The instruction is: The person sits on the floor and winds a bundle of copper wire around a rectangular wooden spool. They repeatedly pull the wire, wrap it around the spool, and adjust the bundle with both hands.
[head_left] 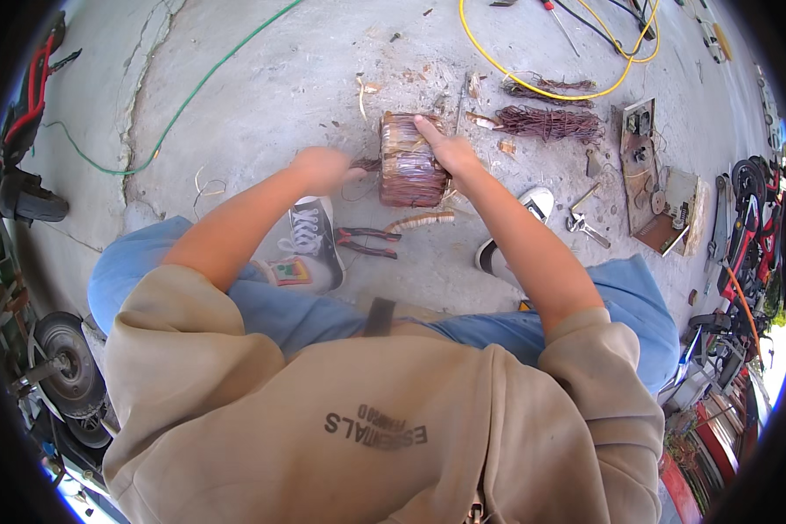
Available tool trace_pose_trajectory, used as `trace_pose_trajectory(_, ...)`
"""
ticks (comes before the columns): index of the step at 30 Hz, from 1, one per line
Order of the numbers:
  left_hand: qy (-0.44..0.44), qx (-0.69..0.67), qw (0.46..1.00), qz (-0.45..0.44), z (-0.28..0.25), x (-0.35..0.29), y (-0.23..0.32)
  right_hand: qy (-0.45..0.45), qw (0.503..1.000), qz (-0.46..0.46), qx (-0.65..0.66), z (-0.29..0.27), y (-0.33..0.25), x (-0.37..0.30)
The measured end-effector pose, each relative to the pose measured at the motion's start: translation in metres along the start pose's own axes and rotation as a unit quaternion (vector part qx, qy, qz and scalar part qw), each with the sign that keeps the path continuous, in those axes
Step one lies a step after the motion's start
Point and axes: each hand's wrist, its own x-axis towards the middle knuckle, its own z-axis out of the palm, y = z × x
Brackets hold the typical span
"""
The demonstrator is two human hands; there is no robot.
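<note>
Between my shoes is a drum-shaped motor stator (412,166) with a ridged metal side and brownish wire about it. My right hand (450,150) grips its right side, thumb along the top and the other fingers mostly hidden behind. At its left side, my left hand (323,170) is closed and smeared by motion. A short bunch of dark copper wire (368,163) runs from the stator to its fingers. Red-and-black pliers (367,242) lie beside my left shoe, near a pale curved strip (421,222).
Bundled copper wire (548,123) lies right of the stator. Farther right are an opened metal box (642,179) and an adjustable wrench (588,230). A yellow hose (533,86), a screwdriver (561,26) and a green hose (188,100) lie farther off; scraps litter the concrete.
</note>
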Motion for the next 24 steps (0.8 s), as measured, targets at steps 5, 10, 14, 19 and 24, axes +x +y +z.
trace_pose_trajectory(5,0.021,-0.026,0.999,0.001,0.015,0.026,-0.001,-0.127,0.955,0.007,0.267,-0.027,0.026,-0.003)
trace_pose_trajectory(10,0.051,-0.022,0.998,0.008,0.021,0.034,0.014,-0.189,0.949,-0.039,0.249,-0.032,0.048,-0.019)
trace_pose_trajectory(14,0.023,0.026,0.999,0.014,0.019,0.062,0.018,-0.179,0.956,-0.042,0.228,-0.026,0.039,-0.018)
trace_pose_trajectory(19,0.058,-0.001,0.998,-0.010,0.034,0.080,0.005,-0.163,0.970,-0.028,0.179,-0.017,0.046,-0.007)
trace_pose_trajectory(24,0.206,-0.017,0.978,-0.003,0.009,0.055,0.020,-0.146,0.977,0.003,0.156,-0.014,0.047,0.006)
